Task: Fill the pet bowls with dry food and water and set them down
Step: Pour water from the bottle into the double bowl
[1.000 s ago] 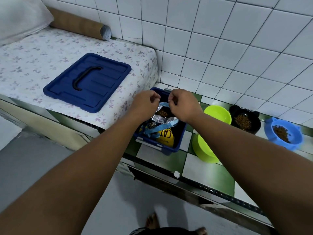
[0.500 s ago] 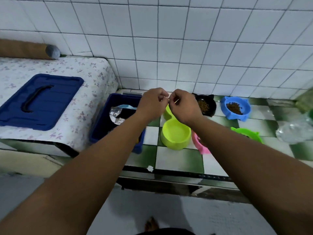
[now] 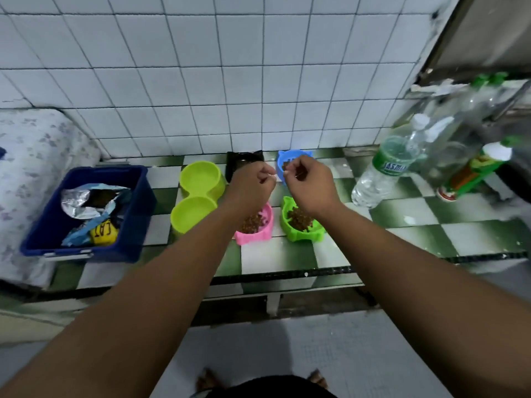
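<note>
Both my hands hover close together above the bowls on the green-and-white checkered counter (image 3: 402, 225). My left hand (image 3: 253, 186) and my right hand (image 3: 311, 182) have curled fingers and each pinches an end of a thin pale strip (image 3: 276, 176). Below them sit a pink bowl (image 3: 265, 226) and a green bowl (image 3: 298, 228), both holding kibble. Behind are a black bowl (image 3: 244, 160) and a blue bowl (image 3: 294, 157), partly hidden by the hands. A yellow-green double bowl (image 3: 198, 199) stands empty at the left. A blue bin (image 3: 132, 225) holds the open foil food bag (image 3: 86, 201).
A water bottle (image 3: 383, 170) stands right of the bowls, with more clear bottles (image 3: 457, 133) and a green-labelled container (image 3: 474, 170) behind it. A floral-covered surface (image 3: 37, 156) rises at the left. The tiled wall backs the counter; my feet show below its front edge (image 3: 287, 272).
Both hands came away from the food bag in the bin and moved right, staying together, to above the bowls. The view swung right; the bin lid is out of sight.
</note>
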Tool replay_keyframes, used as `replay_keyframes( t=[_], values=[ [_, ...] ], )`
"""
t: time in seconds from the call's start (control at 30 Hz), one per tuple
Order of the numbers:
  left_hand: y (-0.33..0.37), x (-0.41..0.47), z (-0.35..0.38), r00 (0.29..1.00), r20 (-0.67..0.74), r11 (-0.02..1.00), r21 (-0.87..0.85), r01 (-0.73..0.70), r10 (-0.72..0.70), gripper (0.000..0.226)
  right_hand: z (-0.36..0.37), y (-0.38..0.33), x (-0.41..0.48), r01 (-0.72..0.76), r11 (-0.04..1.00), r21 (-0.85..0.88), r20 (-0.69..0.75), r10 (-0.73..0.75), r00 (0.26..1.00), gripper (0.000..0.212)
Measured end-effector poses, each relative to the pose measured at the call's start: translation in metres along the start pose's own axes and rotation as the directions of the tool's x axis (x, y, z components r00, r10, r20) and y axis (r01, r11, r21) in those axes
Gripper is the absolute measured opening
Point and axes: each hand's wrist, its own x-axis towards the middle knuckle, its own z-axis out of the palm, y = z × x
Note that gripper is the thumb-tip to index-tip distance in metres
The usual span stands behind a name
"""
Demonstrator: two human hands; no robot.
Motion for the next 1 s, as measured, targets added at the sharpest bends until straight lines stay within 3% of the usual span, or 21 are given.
replay_keyframes(
  t=[0.4,0.57,0.77,1.0],
  values=[
    [0.065,-0.006,0.099,0.996,0.058,0.993,-0.085,0.078,-0.073,0.012,-0.099,0.057,0.011,-0.069,0.996,0.059,-0.054,0.072,0.996,0.008],
    [0.074,0.007,0.123,0.987,0.156,0.987,-0.151,0.046,-0.022,0.015,-0.128,0.069,0.023,-0.109,0.98,0.165,-0.186,0.14,0.973,0.002],
    [0.089,0.034,0.155,0.958,0.288,0.956,-0.281,0.083,0.001,0.031,-0.176,0.079,0.04,-0.143,0.954,0.262,-0.373,0.237,0.897,0.004],
    [0.11,0.07,0.189,0.933,0.359,0.962,-0.264,0.075,0.026,0.069,-0.202,0.096,0.081,-0.102,0.977,0.188,-0.456,0.179,0.872,0.028]
  ],
)
